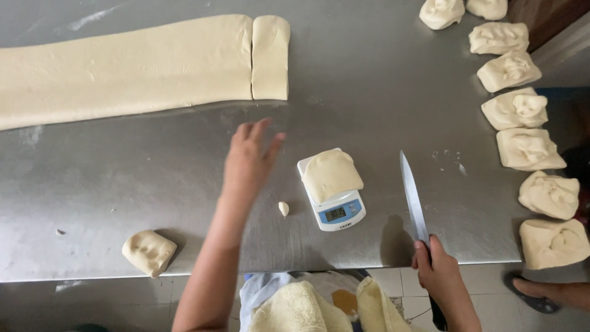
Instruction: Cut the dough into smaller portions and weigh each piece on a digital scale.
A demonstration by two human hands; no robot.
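Observation:
My left hand hovers over the steel table with its fingers apart, holding nothing, just left of a small white kitchen scale. A square piece of dough lies on the scale. My right hand grips a long knife by its handle at the table's near edge, blade pointing away. A long flat slab of dough stretches across the far left, with a cut strip at its right end.
Several portioned dough lumps line the table's right edge. Another lump sits near the front left, and a tiny scrap lies beside the scale. Someone's sandalled foot shows on the floor at the right.

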